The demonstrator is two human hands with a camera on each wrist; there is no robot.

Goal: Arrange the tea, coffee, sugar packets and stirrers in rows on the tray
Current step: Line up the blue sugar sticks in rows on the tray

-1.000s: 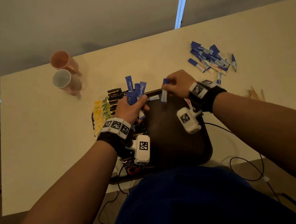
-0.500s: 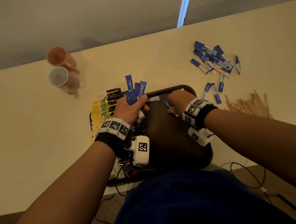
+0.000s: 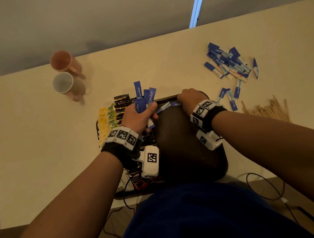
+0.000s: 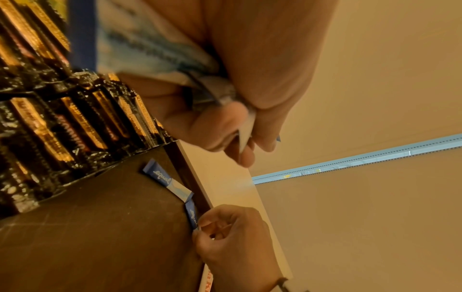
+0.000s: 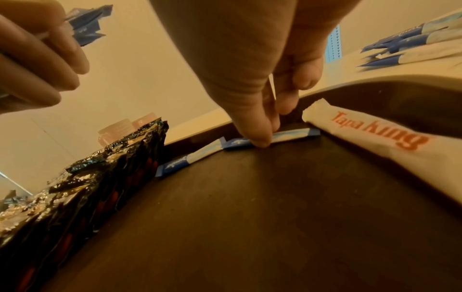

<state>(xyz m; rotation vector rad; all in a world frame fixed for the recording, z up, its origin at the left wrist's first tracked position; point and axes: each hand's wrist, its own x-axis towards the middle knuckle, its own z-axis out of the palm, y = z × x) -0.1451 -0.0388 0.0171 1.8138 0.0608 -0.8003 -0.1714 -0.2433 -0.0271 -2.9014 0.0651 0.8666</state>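
The left hand point(image 3: 138, 116) still holds a bunch of blue packets point(image 3: 144, 99) above the tray point(image 3: 190, 153). The right hand point(image 3: 189, 99) has moved to the far rim and pinches a blue packet point(image 5: 250, 141) flat there, it seems. Its fingertips are hidden from above.

My left hand point(image 3: 139, 116) is raised at centre-left, fingers and thumb curled in a tight grip, forearm running back to the near left. My right hand point(image 3: 189, 99) reaches farther out, knuckles up, fingertips point(image 5: 260, 138) bunched and pressing down, forearm angling in from the near right.
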